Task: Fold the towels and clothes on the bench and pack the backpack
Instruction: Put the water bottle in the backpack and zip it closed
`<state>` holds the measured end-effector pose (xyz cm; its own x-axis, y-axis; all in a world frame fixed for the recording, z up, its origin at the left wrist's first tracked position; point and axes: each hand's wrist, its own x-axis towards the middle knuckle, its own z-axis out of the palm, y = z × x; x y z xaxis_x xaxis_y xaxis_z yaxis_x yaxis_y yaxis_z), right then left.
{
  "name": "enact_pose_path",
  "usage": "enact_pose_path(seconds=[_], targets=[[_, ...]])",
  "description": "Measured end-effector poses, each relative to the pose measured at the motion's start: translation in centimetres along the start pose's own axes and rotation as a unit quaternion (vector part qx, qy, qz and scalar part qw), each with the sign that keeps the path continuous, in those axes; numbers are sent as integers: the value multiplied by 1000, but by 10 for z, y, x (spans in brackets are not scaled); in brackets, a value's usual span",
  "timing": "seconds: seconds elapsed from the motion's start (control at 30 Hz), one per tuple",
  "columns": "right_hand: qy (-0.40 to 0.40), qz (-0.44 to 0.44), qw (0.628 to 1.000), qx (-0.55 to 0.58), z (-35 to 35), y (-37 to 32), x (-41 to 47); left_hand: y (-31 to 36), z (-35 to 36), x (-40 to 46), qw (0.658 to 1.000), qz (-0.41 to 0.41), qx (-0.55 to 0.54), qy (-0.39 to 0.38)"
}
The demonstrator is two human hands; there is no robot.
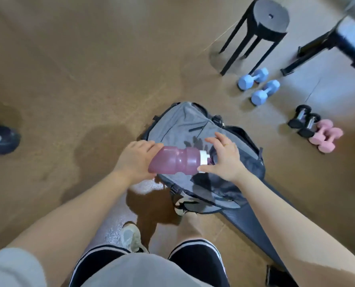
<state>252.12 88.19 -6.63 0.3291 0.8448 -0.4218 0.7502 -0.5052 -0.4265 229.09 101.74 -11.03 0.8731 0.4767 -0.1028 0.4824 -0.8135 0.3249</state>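
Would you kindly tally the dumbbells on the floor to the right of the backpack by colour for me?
Blue dumbbells: 2
Black dumbbells: 2
Pink dumbbells: 2
Total: 6

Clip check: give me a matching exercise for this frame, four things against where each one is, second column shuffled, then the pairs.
Things:
1. purple plastic water bottle
2. grey fabric backpack
3. black round plastic stool
4. pair of pink dumbbells

Places:
A. on the floor, touching the black dumbbells
B. lying on the floor under the hands
C. held between left hand and right hand
D. standing behind the blue dumbbells

Pairs: 1-C, 2-B, 3-D, 4-A
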Motion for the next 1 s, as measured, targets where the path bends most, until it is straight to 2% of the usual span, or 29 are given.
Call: enact_pose_path(seconds=[0.07, 0.2, 0.33, 0.5, 0.57, 0.63, 0.73, 0.87, 1.0], targets=[[-6, -27, 998, -52, -16, 22, 6, 22, -3, 41, 999, 47, 20, 19], [-19, -56, 997, -53, -59, 64, 23, 77, -7, 127, 990, 135, 34, 24], [-34, -43, 998, -18, -102, 121, 45, 140, -9, 199, 987, 156, 20, 30], [-15, -55, 998, -41, -126, 186, 69, 157, 15, 250, 992, 114, -16, -42], [-25, -52, 998, -33, -125, 209, 79, 153, 25, 269, 991, 73, -70, -88], [-53, -38, 997, -28, -118, 228, 90, 151, 33, 289, 987, 66, -83, -122], [-61, -26, 998, -16, -107, 244, 115, 147, 46, 317, 985, 107, -70, -112], [-56, -64, 996, -5, -97, 248, 164, 132, 69, 354, 984, 133, -75, -85], [-37, -21, 999, -31, -98, 273, 211, 113, 92, 392, 983, 21, -126, -132]])
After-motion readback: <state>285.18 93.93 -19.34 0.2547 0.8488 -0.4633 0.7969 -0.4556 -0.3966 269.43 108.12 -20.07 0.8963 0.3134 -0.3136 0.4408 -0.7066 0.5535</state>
